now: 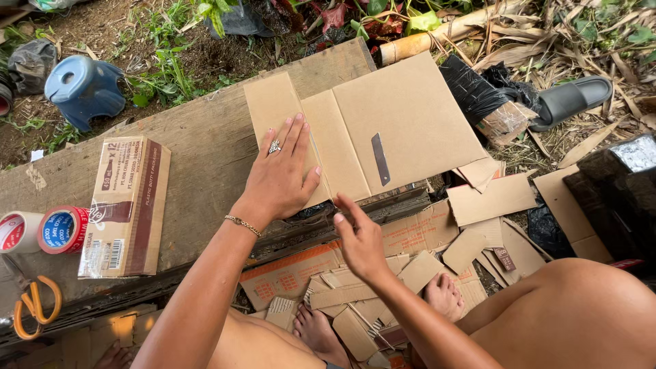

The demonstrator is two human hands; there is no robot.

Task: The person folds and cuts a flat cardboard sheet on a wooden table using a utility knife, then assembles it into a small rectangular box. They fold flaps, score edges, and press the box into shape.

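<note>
Left hand: the left hand [279, 179], with a ring and a thin bracelet, is laid flat and spread wide on the flat brown cardboard sheet [403, 119], pressing its left panel down beside a straight line in the board; nothing is gripped
Right hand: the right hand [360, 239] is set at the near edge of the same sheet with the fingers drawn narrow at the end of that line; whether a small blade is pinched there cannot be told
Cardboard sheet: it lies on the weathered grey wooden plank [198, 147], towards the plank's right end, with its near edge over the plank's near edge and its right part overhanging; a dark narrow strip [380, 159] lies on its middle
Left end of the plank: a long brown printed carton [126, 205], two rolls of tape [42, 231] and orange-handled scissors [35, 306] are kept there, well apart from both hands
Below: cardboard offcuts [383, 273] are heaped around the person's bare feet [444, 295]
Risk: the overhanging sheet could be judged liable to tip or slide if the flat hand is lifted; the left fingertips lie just beside the line, so a slipping edge could catch them; the bare feet are exposed to anything dropped
</note>
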